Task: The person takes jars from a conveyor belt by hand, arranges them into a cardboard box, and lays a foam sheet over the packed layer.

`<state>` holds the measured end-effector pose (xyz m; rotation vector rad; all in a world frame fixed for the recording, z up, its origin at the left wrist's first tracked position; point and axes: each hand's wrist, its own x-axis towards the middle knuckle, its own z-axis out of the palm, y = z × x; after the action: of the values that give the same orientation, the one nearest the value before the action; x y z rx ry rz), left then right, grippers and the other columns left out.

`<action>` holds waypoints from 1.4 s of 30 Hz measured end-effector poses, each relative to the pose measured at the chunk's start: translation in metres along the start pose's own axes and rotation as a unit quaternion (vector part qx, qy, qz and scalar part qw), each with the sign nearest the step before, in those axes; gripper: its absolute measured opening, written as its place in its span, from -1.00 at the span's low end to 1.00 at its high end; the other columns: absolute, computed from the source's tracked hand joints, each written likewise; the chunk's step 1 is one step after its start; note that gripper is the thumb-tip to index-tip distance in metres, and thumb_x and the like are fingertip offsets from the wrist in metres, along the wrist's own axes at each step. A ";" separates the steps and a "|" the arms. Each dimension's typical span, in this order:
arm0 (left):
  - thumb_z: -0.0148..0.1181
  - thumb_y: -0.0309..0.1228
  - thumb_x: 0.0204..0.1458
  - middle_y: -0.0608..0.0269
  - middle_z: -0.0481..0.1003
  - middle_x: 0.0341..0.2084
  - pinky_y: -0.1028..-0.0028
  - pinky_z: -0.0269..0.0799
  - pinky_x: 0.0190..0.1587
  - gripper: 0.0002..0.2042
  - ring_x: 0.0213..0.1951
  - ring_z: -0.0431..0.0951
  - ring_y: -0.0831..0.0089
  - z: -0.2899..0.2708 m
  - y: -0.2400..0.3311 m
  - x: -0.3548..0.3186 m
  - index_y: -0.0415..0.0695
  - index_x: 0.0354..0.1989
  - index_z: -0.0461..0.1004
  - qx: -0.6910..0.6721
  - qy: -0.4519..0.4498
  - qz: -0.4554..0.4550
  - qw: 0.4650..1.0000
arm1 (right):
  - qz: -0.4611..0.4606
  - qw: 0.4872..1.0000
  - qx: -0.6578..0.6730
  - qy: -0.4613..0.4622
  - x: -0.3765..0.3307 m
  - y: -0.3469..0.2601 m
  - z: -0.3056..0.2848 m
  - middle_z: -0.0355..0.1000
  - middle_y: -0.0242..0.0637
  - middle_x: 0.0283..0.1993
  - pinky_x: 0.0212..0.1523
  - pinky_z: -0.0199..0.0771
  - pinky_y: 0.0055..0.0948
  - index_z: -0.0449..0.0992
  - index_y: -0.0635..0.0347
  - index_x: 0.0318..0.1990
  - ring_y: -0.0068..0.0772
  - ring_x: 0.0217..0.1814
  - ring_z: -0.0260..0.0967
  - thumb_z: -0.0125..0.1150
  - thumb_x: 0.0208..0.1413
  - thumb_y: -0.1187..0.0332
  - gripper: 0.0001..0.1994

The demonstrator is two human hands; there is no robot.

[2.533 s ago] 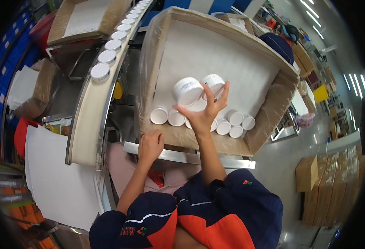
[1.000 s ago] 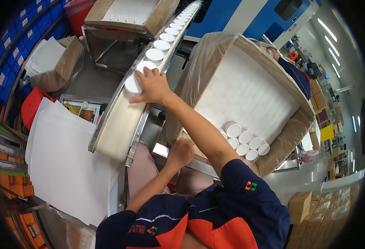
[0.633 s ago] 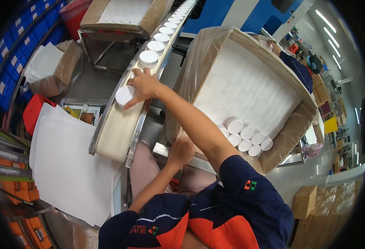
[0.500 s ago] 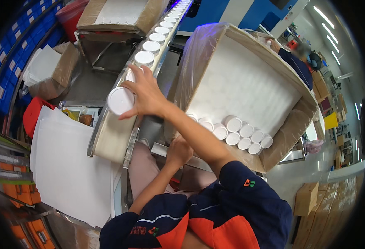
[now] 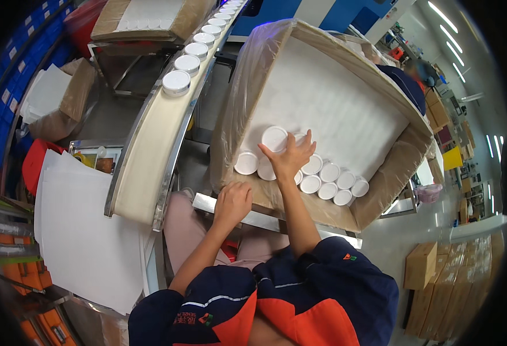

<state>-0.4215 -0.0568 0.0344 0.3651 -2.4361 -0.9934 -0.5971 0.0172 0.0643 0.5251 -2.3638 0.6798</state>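
My right hand (image 5: 291, 156) is inside a large lined carton (image 5: 254, 197), thumb and fingers spread around two round white lidded tubs. One held tub (image 5: 274, 139) shows its flat lid beside the thumb; the other tub (image 5: 300, 140) is partly covered by the fingers. Just below them stand rows of matching white tubs (image 5: 310, 184) along the carton's near side. At the carton's near left corner rests my left hand (image 5: 234, 200), its fingers curled down. What lies under those fingers is hidden.
A narrow conveyor belt (image 5: 144, 167) on the left carries a line of white tubs (image 5: 176, 83). White sheets (image 5: 86, 230) lie in a stack beside it. A metal rail (image 5: 265, 221) runs below the carton. Another person (image 5: 403, 86) is beyond the carton's far right side.
My right hand has moved right from the conveyor into the carton, carrying two tubs off the belt's near end. My left hand has shifted slightly left and up to the carton's corner.
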 end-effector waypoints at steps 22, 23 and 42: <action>0.12 -0.42 0.07 -0.03 0.56 -0.35 0.12 0.46 -0.02 -0.87 -0.16 0.56 0.03 -0.007 0.002 -0.003 -0.20 -0.31 0.52 0.037 -0.025 -0.059 0.997 | -0.302 0.864 0.402 -0.020 0.035 -0.165 -0.032 0.42 -0.02 0.15 0.14 0.31 -0.07 0.45 0.30 0.07 -0.03 0.10 0.40 0.37 0.01 0.44 -0.56; 0.11 -0.41 0.08 -0.03 0.56 -0.35 0.12 0.46 -0.01 -0.86 -0.16 0.56 0.03 -0.005 -0.001 -0.003 -0.20 -0.32 0.52 0.027 -0.038 -0.057 0.997 | -0.318 0.875 0.361 -0.044 0.044 -0.186 -0.018 0.36 0.01 0.22 0.19 0.27 -0.02 0.41 0.26 0.14 0.02 0.18 0.35 0.42 0.00 0.30 -0.46; 0.11 -0.40 0.07 0.04 0.53 -0.44 0.13 0.47 -0.10 -0.88 -0.24 0.54 0.07 0.005 -0.009 -0.003 -0.19 -0.37 0.51 0.009 -0.021 0.015 1.000 | -0.382 0.772 0.034 -0.507 0.113 -0.264 0.070 -0.13 0.22 0.53 0.35 -0.08 0.52 0.41 -0.14 0.32 0.57 0.49 -0.17 0.54 -0.55 -0.39 0.11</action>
<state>-0.4209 -0.0586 0.0238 0.3150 -2.4818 -0.9759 -0.5758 -0.2535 0.1799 2.1715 -2.6036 0.0366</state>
